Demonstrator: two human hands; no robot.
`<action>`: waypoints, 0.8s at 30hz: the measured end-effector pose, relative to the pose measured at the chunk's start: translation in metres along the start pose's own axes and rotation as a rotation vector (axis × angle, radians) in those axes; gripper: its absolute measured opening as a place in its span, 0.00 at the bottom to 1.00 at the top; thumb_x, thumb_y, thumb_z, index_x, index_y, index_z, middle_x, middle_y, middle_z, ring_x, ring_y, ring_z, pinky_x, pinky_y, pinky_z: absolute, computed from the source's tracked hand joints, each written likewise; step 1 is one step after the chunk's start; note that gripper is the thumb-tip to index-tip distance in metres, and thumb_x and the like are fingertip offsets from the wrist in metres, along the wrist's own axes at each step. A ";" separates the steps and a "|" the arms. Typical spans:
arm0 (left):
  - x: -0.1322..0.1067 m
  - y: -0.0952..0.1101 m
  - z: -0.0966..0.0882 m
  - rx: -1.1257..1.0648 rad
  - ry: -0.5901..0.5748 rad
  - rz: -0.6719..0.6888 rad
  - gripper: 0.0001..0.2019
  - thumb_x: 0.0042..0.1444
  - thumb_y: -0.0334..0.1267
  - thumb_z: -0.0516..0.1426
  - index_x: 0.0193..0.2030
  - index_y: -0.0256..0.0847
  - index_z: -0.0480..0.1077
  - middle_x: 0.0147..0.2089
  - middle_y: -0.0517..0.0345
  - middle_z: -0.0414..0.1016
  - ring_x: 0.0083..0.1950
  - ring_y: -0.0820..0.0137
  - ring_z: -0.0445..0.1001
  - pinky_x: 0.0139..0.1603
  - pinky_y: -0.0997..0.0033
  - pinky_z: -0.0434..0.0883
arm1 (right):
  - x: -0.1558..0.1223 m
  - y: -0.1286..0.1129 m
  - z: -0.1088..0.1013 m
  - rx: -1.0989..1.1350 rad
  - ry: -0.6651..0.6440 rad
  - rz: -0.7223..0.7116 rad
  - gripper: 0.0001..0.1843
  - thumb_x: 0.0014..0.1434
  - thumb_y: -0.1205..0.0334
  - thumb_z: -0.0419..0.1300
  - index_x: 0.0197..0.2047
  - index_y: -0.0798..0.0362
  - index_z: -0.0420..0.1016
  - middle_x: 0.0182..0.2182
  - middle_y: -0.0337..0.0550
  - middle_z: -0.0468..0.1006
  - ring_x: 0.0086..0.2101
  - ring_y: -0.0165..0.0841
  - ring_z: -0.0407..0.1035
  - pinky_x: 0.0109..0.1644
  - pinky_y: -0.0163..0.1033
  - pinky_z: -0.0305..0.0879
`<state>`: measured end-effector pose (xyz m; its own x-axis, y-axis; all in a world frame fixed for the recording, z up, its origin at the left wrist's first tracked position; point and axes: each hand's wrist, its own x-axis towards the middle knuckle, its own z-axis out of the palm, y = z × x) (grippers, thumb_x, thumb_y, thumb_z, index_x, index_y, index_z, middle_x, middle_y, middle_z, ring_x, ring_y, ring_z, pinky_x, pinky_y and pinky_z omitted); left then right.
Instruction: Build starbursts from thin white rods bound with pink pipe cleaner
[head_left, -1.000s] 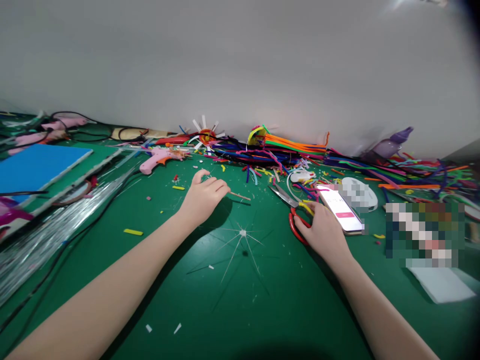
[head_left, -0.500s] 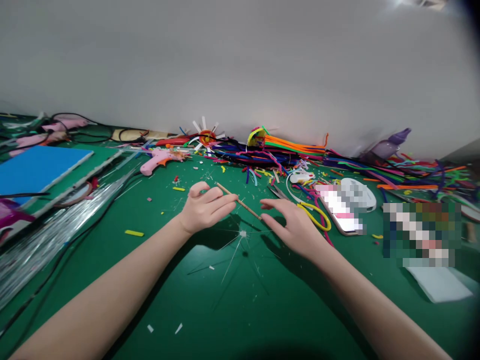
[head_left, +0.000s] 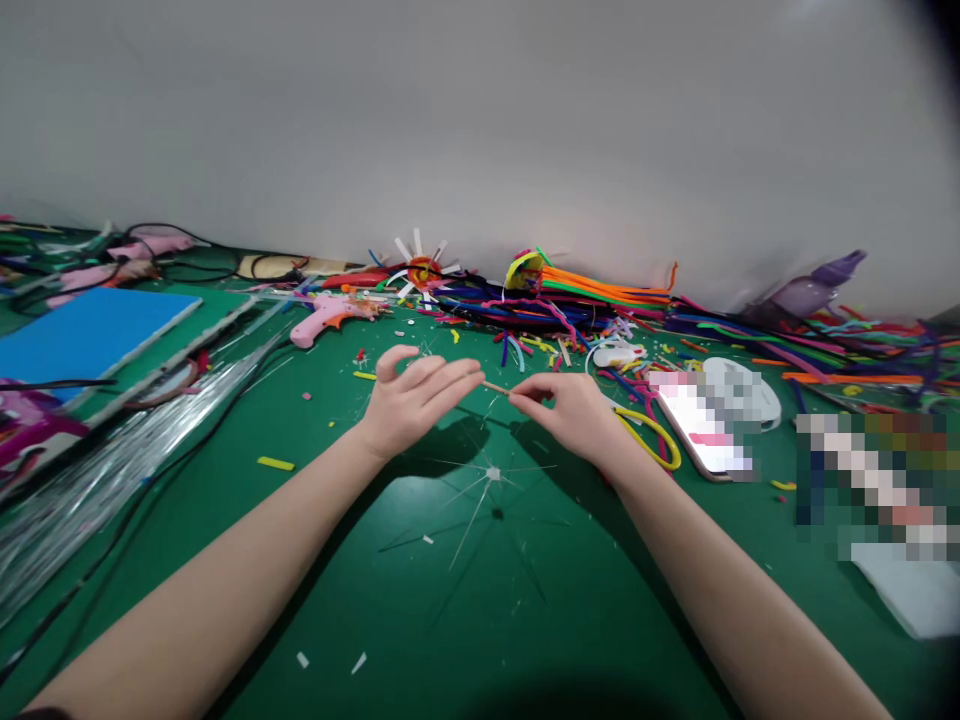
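Observation:
Above the green table [head_left: 480,600], my left hand [head_left: 409,405] and my right hand [head_left: 570,410] meet on a thin wooden stick [head_left: 496,387]. Each hand pinches one end of it with thumb and fingertips. Only a short piece of the stick shows between the fingers. Just below the hands a small white star of thin spokes [head_left: 491,472] lies flat on the table. A yellow pipe cleaner loop [head_left: 654,432] lies right beside my right wrist.
A heap of coloured pipe cleaners [head_left: 592,295] runs along the wall. A pink glue gun [head_left: 330,315] lies at the back left, a phone [head_left: 705,425] at the right. A blue board [head_left: 82,335] and silver tinsel [head_left: 112,460] fill the left side.
My right hand left the red scissors by the phone and came left to the stick. My left hand lifted the stick off the table; both hands now pinch it.

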<state>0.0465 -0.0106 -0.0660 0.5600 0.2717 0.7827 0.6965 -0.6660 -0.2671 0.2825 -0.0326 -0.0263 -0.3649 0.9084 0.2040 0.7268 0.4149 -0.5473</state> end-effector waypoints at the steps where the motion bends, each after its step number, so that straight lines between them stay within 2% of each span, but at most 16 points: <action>1: 0.000 0.000 0.002 0.019 0.006 -0.077 0.16 0.58 0.34 0.57 0.51 0.54 0.66 0.47 0.64 0.78 0.44 0.69 0.71 0.54 0.60 0.56 | -0.001 0.006 -0.001 -0.017 0.036 0.008 0.10 0.58 0.58 0.57 0.36 0.48 0.80 0.33 0.38 0.82 0.33 0.32 0.74 0.39 0.38 0.67; 4: -0.001 -0.001 0.006 0.007 0.026 -0.330 0.17 0.57 0.37 0.57 0.54 0.46 0.64 0.43 0.55 0.76 0.45 0.64 0.70 0.52 0.57 0.58 | -0.004 0.020 -0.005 -0.054 0.108 0.034 0.10 0.58 0.57 0.57 0.36 0.49 0.79 0.33 0.39 0.81 0.33 0.32 0.74 0.39 0.39 0.68; 6: -0.002 -0.001 0.008 -0.020 -0.020 -0.408 0.16 0.57 0.38 0.56 0.52 0.44 0.65 0.40 0.54 0.75 0.44 0.62 0.69 0.52 0.55 0.58 | -0.006 0.025 -0.008 -0.055 0.149 0.031 0.10 0.58 0.57 0.57 0.37 0.48 0.79 0.33 0.39 0.81 0.32 0.31 0.74 0.38 0.39 0.68; 9: -0.003 -0.002 0.010 -0.043 -0.080 -0.401 0.10 0.57 0.41 0.56 0.46 0.45 0.68 0.39 0.55 0.74 0.44 0.62 0.69 0.52 0.54 0.57 | -0.008 0.026 -0.010 -0.061 0.194 -0.013 0.10 0.58 0.58 0.57 0.36 0.48 0.79 0.34 0.39 0.81 0.34 0.31 0.74 0.39 0.38 0.68; 11: -0.004 -0.003 0.011 -0.051 -0.074 -0.397 0.08 0.57 0.42 0.57 0.43 0.46 0.68 0.38 0.57 0.75 0.43 0.62 0.70 0.51 0.54 0.56 | -0.008 0.025 -0.009 -0.077 0.194 -0.038 0.09 0.58 0.58 0.57 0.36 0.49 0.78 0.34 0.39 0.81 0.34 0.31 0.73 0.39 0.38 0.67; 24: -0.006 -0.005 0.012 -0.063 -0.061 -0.377 0.02 0.58 0.39 0.57 0.35 0.47 0.70 0.34 0.61 0.76 0.39 0.66 0.69 0.49 0.55 0.55 | -0.011 0.017 -0.001 -0.059 0.132 -0.083 0.09 0.59 0.59 0.57 0.37 0.49 0.77 0.34 0.39 0.80 0.35 0.32 0.73 0.41 0.38 0.68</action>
<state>0.0451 -0.0012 -0.0760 0.2970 0.5452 0.7839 0.8309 -0.5522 0.0693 0.2997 -0.0358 -0.0376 -0.3484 0.8684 0.3530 0.7318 0.4873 -0.4764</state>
